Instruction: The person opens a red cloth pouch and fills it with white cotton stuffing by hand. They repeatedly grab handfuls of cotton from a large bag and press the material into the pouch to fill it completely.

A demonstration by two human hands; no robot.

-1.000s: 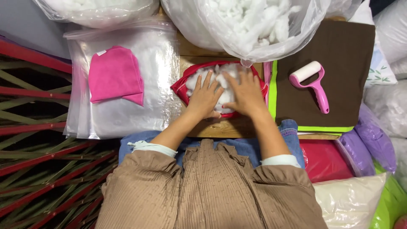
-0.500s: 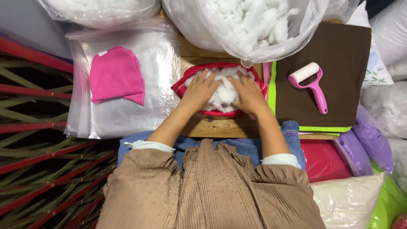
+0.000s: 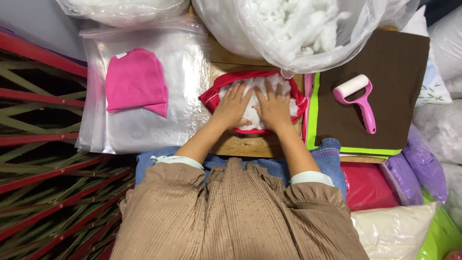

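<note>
The red fabric cover (image 3: 211,96), stuffed with white filling (image 3: 250,115) on the desk (image 3: 245,144), looks soft, light and squashy under my flat, open left hand (image 3: 231,108) and right hand (image 3: 273,110), gripping nothing; its rim seems best to hold.

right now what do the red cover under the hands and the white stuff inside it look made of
The red cover looks like soft matte woven or knit fabric: it creases and folds at its rim. The white filling looks like fluffy synthetic fibre stuffing, probably polyester: wispy, clumped, dull. Both hands, left hand and right hand, lie flat on it.
</note>
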